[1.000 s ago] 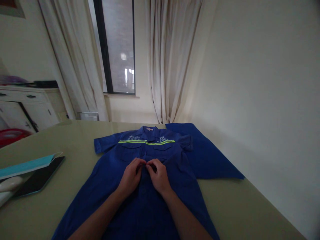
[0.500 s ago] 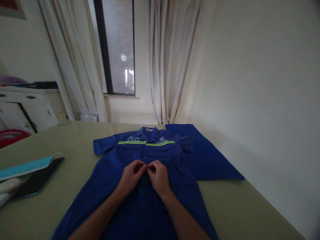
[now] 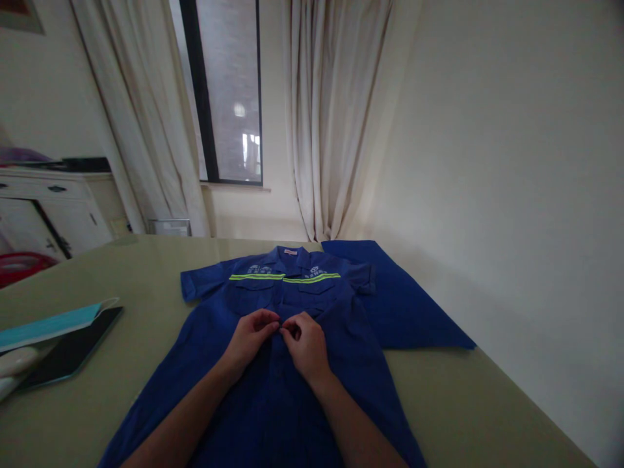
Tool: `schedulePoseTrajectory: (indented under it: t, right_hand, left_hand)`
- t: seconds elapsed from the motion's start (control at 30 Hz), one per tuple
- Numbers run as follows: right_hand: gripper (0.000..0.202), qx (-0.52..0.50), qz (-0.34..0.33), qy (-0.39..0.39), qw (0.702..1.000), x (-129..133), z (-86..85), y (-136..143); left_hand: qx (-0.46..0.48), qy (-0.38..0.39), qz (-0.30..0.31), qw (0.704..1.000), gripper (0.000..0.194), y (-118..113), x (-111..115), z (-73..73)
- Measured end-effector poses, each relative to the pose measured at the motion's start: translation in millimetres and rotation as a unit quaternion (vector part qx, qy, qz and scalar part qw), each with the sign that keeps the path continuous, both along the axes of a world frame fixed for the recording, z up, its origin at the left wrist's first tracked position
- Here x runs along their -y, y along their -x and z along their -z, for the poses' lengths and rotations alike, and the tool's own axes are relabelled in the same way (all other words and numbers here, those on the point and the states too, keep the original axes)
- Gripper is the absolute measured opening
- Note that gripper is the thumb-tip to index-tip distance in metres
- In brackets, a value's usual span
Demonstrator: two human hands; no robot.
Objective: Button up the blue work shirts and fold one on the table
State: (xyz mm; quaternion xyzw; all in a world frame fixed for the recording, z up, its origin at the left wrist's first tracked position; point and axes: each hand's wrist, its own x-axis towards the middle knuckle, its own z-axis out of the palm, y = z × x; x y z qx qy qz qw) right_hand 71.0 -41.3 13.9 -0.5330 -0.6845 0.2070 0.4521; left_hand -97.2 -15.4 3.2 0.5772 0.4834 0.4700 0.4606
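Observation:
A blue short-sleeved work shirt lies face up on the table, collar pointing away from me. Yellow-green stripes and pale printing cross its chest above two flap pockets. Over the front placket, just below the pockets, my left hand pinches the cloth with thumb and fingertips. My right hand pinches the same spot from the other side, its fingers curled. The fingertips of both hands nearly meet there. Whatever button or edge lies between them is too small to make out.
A flat blue sheet lies under the shirt's right side, along the wall. On the left of the greenish table are a light-blue face mask, a dark tablet-like slab and a white object. A white cabinet stands beyond.
Both hands have shifted slightly left on the placket. The left fingers have flattened and stretched toward the right hand. The shirt lies as before, and the view has moved a little.

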Motion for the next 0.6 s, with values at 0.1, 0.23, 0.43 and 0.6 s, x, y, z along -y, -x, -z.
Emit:
schedulePoseTrajectory:
  t: [0.1, 0.23, 0.43, 0.6]
  right_hand:
    - [0.005, -0.015, -0.007, 0.006, 1.0, -1.6, 0.7, -0.1]
    - [0.004, -0.088, -0.025, 0.063, 0.994, -9.3, 2.0, -2.1]
    - [0.013, -0.212, -0.05, 0.161, 0.963, -18.5, 5.2, -5.5]
    - [0.02, -0.268, -0.07, 0.249, 0.928, -27.9, 8.5, -8.7]
  left_hand:
    - [0.011, 0.006, -0.011, 1.0, 0.036, -0.3, 1.1, 0.8]
    - [-0.022, -0.034, 0.006, 0.999, 0.028, -0.5, -0.3, -0.4]
    - [-0.169, -0.132, 0.057, 0.975, 0.022, -3.4, 7.6, -8.3]
    - [-0.299, -0.225, 0.052, 0.926, 0.028, -5.9, 14.6, -12.8]
